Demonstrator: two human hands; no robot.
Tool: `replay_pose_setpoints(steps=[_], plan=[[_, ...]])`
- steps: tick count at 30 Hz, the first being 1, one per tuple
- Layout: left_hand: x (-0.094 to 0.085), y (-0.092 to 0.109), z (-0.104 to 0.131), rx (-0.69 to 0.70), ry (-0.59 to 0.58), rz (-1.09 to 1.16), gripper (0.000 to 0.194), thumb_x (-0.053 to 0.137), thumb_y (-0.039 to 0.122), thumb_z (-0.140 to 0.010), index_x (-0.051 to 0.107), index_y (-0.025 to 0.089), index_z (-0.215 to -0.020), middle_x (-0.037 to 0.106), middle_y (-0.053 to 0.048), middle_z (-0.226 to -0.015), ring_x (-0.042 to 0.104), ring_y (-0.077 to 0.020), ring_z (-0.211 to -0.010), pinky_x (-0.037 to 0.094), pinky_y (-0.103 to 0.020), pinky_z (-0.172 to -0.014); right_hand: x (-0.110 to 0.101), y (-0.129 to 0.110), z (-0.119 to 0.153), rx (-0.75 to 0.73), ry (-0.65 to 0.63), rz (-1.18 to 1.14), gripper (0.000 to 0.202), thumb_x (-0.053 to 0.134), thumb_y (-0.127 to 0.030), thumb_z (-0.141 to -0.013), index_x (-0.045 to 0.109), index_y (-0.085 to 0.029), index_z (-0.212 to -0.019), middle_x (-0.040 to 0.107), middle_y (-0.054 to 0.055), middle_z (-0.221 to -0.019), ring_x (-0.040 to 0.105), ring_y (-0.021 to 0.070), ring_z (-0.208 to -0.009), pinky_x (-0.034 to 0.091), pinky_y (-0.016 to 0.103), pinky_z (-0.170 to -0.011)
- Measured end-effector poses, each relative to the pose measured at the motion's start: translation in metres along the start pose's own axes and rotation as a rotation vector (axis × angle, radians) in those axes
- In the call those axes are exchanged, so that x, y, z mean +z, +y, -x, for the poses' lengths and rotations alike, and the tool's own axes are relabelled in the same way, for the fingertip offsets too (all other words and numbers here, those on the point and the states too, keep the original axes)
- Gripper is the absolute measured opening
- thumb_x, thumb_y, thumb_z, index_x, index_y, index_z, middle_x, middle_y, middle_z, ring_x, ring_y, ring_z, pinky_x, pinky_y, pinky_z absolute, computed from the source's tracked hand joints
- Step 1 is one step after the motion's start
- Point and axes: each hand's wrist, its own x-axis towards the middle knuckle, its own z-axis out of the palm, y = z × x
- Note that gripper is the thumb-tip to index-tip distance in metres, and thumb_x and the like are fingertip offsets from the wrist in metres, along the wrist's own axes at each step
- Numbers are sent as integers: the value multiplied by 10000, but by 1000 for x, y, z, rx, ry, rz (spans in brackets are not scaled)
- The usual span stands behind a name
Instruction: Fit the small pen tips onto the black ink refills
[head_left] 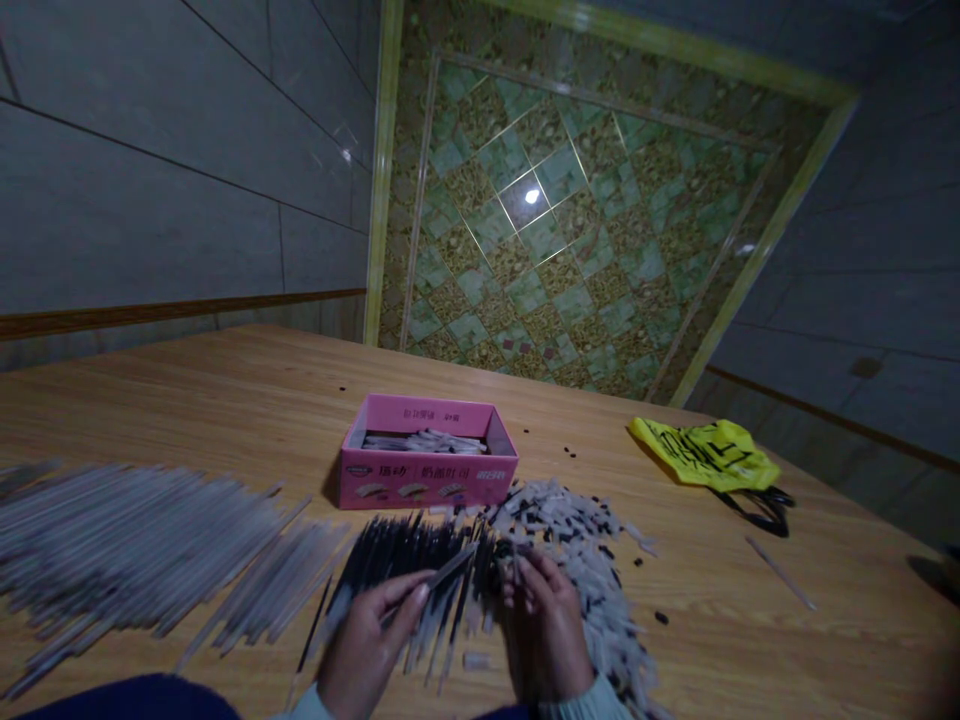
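My left hand (375, 635) is closed, with a slim greyish pen barrel (452, 566) pinched between thumb and fingers and slanting up to the right. Close by on the right, the fingers of my right hand (546, 610) are pinched together at a small piece that I cannot make out. Dark pen refills (397, 550) lie side by side beneath and beyond my left hand. Small whitish pen caps (607, 610), mixed with black bits, are heaped beside and behind my right hand. One loose cap (477, 661) lies between my hands.
A pink cardboard box (427, 480) holding several pens stands behind the refills. Many translucent barrels (135, 550) cover the table's left side. A yellow bag (705, 452) with black straps and a single thin stick (780, 572) lie at right. Tiled walls stand beyond the wooden table (225, 400).
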Motion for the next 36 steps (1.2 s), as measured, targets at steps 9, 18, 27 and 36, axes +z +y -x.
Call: replay_pose_setpoints(steps=[9, 18, 27, 36], plan=[[-3, -5, -3, 52, -42, -87, 374, 600, 436, -689, 716, 170, -924, 733, -74, -839, 643, -234, -795, 494, -314, -744, 8, 3, 10, 149, -107, -29, 323, 735, -322, -651, 579, -176, -894, 606, -6, -629, 528, 104, -433, 421, 224, -395], [-4, -9, -4, 54, -89, -80, 351, 597, 423, -693, 719, 177, -911, 730, -84, -918, 627, -269, -920, 450, -375, -866, 9, -6, 8, 40, -84, 29, 290, 748, -339, -629, 614, -168, -821, 589, -12, -629, 496, 92, -485, 369, 193, -441], [0, -3, 1, 71, -182, -192, 319, 560, 429, -726, 726, 202, -877, 732, -89, -911, 636, -266, -894, 463, -356, -828, 3, -1, 3, 3, -62, 175, 249, 665, -394, -711, 602, -162, -776, 493, -54, -540, 389, 65, -438, 283, 175, -412], [0, -4, 1, 60, -196, -201, 307, 563, 433, -721, 728, 204, -842, 739, -72, -866, 641, -255, -866, 469, -326, -794, 1, -7, 4, -156, -182, 463, 253, 651, -400, -714, 671, -149, -732, 614, 15, -646, 528, 141, -607, 410, 232, -571]])
